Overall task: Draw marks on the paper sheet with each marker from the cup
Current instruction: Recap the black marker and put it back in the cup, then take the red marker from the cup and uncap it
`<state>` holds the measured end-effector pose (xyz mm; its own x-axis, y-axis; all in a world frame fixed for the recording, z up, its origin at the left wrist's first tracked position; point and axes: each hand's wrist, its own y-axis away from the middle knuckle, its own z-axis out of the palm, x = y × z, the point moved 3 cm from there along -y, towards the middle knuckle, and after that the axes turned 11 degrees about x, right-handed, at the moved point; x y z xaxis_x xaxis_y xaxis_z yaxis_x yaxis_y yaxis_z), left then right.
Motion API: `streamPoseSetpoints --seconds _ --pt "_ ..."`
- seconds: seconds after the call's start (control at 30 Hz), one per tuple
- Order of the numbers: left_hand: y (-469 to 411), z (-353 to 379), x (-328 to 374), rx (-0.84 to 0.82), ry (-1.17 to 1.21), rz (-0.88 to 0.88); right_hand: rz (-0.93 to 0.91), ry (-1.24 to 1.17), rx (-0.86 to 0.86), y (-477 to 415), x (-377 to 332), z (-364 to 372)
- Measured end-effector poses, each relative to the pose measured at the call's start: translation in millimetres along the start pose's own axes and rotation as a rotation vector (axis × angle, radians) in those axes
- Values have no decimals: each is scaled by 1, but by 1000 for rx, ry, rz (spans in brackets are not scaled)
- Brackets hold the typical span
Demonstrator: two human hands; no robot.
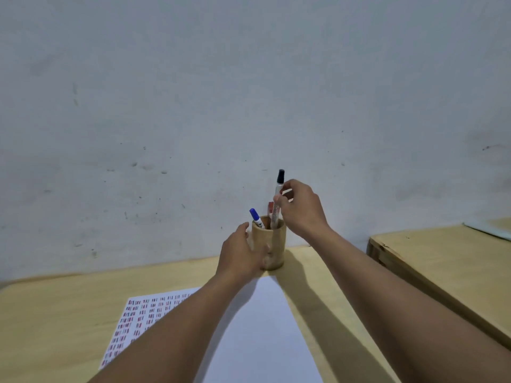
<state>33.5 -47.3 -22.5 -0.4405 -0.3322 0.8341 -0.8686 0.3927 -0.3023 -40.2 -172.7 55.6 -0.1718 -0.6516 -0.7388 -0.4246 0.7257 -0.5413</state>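
Black-capped marker [277, 200] pinched in right hand [300, 208] grip; left hand [240, 251] clasps wooden cup [272, 244]

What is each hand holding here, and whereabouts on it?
The right hand pinches the black-capped marker at mid-barrel, just below the cap. The left hand steadies the wooden cup by its side.

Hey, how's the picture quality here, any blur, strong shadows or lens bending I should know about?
Head view: dim, flat, bluish light; the left hand on the wooden cup is motion-blurred, the right hand pinching the black-capped marker is sharper; a soft shadow falls from the right arm across the table; wide-angle bending curves the table's far edge; marks on the paper sheet look smeared.
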Motion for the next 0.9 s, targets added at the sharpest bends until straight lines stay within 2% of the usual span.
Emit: streamPoseSetpoints --seconds 0.27,0.5,0.77,0.9 --pt "-1 19 0 42 -2 26 76 89 -242 2 34 37" --pt "-6 20 -8 18 53 -7 169 84 -85 -9 40 39" --pt "-8 22 -13 42 68 3 168 293 -135 -8 41 50" --pt "-9 24 -14 38 65 3 158 191 -75 -7 38 43"
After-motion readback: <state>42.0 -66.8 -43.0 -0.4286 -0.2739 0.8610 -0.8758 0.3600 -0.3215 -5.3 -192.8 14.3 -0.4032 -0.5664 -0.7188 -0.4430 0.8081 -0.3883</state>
